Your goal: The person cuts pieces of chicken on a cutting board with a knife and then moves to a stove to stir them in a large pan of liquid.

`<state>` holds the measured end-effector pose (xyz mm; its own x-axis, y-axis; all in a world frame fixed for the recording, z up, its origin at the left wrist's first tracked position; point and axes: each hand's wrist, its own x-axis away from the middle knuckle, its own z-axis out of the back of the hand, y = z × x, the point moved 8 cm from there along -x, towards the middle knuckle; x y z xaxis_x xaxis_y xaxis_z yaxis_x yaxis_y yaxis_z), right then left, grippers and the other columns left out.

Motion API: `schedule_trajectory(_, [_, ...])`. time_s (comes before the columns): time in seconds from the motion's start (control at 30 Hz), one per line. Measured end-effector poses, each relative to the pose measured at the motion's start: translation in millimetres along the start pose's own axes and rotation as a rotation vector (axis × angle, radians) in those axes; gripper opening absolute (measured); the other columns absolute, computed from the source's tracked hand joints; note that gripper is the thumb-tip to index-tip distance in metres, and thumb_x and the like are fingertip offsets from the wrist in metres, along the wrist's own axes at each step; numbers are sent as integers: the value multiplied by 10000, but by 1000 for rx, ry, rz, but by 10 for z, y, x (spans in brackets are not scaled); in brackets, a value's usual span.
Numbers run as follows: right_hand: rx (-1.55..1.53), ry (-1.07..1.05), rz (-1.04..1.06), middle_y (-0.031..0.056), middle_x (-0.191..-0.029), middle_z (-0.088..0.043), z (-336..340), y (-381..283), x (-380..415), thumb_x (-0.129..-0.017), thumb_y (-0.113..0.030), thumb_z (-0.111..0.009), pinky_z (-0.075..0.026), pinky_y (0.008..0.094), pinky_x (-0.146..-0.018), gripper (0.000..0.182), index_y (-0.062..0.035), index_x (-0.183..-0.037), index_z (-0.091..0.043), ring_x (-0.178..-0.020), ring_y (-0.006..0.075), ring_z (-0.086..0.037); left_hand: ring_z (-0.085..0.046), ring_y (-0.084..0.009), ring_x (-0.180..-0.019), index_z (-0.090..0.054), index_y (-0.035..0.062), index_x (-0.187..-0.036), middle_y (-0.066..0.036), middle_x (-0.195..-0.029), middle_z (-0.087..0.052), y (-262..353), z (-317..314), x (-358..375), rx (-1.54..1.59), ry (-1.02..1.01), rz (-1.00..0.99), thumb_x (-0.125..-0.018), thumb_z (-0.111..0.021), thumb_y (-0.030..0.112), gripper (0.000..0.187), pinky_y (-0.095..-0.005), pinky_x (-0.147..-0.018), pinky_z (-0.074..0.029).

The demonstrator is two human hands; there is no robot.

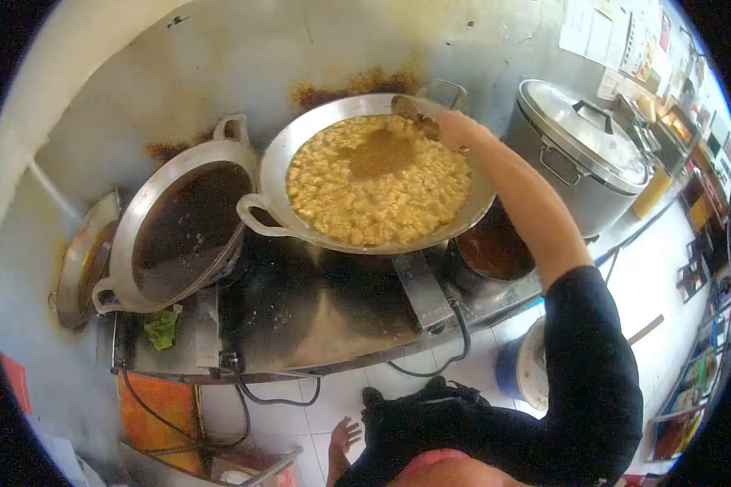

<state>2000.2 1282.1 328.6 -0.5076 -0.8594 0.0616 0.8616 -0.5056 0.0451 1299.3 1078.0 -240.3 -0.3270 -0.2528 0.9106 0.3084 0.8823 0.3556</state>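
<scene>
A big metal wok [272,183] stands on the stove, filled with yellow chunks of food [374,215] in liquid. On top of the food, toward the far side, lies a patch of brown powder [382,154]. My right hand [453,131] reaches over the wok's far right rim, its fingers closed around a small brown bowl-like thing [404,107] tipped over the food. Exactly what kind of vessel it is, I cannot tell. Down beside my body, my left hand [347,434] hangs with fingers apart and nothing in them.
To the left stand a wok of dark liquid [191,219] and a smaller pan [81,260]. A pot of brown liquid [495,247] sits under my right arm. A large lidded pot [581,146] is at right. Gas hoses [463,341] hang off the stove's front edge; a bucket [532,369] stands below.
</scene>
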Motion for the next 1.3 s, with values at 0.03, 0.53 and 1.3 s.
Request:
schedule_trajectory(0.03, [1, 8, 17, 279, -1050, -652, -2, -137, -93, -740, -19, -571, -548, 493, -721, 329, 79, -1048, -635, -970, 411, -650, -548, -375, -1176, -313, 130, -1459, -185, -1405, -475, -106, 37, 18, 15, 5, -10, -924, -543, 553, 720, -523, -967, -439])
schedule_trajectory(0.53, [-76, 2, 444, 208, -1089, -655, 1, -1018, 401, -806, -156, -637, -506, 486, -838, 416, -98, -1217, -613, -1032, 389, -617, -522, -361, -1216, -423, 146, -1367, -118, -1361, -494, -1352, 625, -364, 330, -76, -98, -942, -548, 488, 560, -516, -992, -383])
schedule_trajectory(1.3, [517, -299, 196, 80, -804, -718, 1878, -449, 2248, -648, -148, -792, -528, 401, -685, 446, -230, -1083, -730, -782, 252, -690, -509, -401, -1193, -383, 145, -1412, -174, -1376, -486, -593, 399, 151, 131, 96, -102, -918, -554, 522, 644, -525, -964, -403])
